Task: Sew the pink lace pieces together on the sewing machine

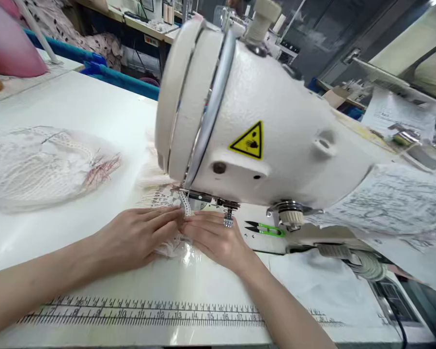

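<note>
A white sewing machine (276, 121) leans across the view, its needle area low on its left side. White lace fabric (163, 196) lies under its presser foot, with a narrow lace trim (185, 203) running down from the foot towards me. My left hand (136, 235) presses on the lace from the left, fingers together and tips at the trim. From the right, my right hand (218, 237) meets it, its fingertips on the same lace just below the foot. Both hands seem to pinch the lace; the thumbs are largely hidden.
Gathered white lace fabric (43, 165) with loose reddish threads lies on the left of the table. Green-handled thread snips (265, 229) rest right of my right hand. A printed ruler (160, 312) runs along the front edge. White cloth (323, 286) lies at right.
</note>
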Tool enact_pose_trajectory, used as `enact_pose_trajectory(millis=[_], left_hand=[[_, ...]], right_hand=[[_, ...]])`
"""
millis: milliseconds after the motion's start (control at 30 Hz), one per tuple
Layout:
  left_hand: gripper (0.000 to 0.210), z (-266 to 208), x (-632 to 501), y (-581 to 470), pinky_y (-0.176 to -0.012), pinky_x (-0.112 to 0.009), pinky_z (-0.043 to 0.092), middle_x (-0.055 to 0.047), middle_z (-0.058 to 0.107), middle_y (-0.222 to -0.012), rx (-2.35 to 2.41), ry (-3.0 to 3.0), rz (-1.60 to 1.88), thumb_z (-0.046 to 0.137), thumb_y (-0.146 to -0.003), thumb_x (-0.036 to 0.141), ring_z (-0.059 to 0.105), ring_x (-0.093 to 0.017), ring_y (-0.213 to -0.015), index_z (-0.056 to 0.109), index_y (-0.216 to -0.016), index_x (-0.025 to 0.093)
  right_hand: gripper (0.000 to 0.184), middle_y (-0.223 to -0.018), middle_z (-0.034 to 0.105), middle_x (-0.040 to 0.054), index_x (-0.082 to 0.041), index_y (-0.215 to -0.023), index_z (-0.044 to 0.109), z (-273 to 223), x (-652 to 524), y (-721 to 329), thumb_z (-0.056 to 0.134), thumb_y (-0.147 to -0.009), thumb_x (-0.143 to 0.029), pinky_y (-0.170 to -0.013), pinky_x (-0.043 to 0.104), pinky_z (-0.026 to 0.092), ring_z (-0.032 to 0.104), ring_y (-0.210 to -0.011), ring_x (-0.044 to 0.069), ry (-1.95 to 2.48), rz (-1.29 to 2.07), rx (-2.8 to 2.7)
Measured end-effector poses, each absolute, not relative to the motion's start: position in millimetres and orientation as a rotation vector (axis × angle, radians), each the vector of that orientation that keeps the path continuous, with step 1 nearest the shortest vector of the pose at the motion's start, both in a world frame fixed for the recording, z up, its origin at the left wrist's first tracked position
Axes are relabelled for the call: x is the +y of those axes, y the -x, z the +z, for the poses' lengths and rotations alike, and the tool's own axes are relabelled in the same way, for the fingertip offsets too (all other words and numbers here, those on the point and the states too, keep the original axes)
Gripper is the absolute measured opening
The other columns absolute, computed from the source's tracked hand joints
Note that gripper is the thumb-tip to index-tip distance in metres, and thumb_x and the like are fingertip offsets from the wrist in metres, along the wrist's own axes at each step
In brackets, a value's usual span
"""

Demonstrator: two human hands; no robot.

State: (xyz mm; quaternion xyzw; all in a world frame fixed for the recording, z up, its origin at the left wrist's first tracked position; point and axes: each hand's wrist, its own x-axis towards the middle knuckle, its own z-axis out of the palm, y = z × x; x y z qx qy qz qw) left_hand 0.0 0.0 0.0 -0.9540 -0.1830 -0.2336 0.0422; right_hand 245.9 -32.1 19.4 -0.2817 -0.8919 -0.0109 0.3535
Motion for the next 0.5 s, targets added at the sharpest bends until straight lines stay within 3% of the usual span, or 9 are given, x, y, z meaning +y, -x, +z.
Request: enact_pose_trajectory(millis=[233,333,500], left_hand=[[0.043,-2.1,0.4,0.3,-0.105,-0.037,0.058,-0.011,0.069,-0.14,-0.604,2.956,-0.745,0.032,-0.112,0.039,0.064,-0.024,-0.133,0.063,-0.128,0.015],[0.045,-2.6,-0.5,-2.3,-0.105,-0.037,0.058,-0.012,0.071,-0.138,-0.591,2.931,-0.762,0.03,-0.113,0.04,0.064,-0.024,-0.133,0.063,-0.127,0.013],[0.042,-0.4,-1.0,-3.1,-0.104,-0.036,0.058,-0.012,0.071,-0.137,-0.593,2.901,-0.739,0.026,-0.112,0.028,0.064,-0.023,-0.132,0.064,-0.124,0.012]], right_hand=[[0.018,-0.101,0.082,0.0013,-0.016,-0.103,0.075,24.9,-36.1,-247.2,0.058,-0.104,-0.011,-0.074,0.026,0.058,0.078,-0.089,0.014,0.886,-0.175,-2.332],[0.021,-0.099,0.082,0.0015,-0.018,-0.102,0.075,26.0,-37.0,-247.4,0.055,-0.106,-0.015,-0.076,0.026,0.055,0.078,-0.089,0.014,0.942,-0.205,-2.334],[0.02,-0.102,0.082,0.0017,-0.02,-0.107,0.076,24.5,-35.7,-248.8,0.056,-0.105,-0.016,-0.079,0.025,0.057,0.078,-0.094,0.014,0.971,-0.215,-2.336]])
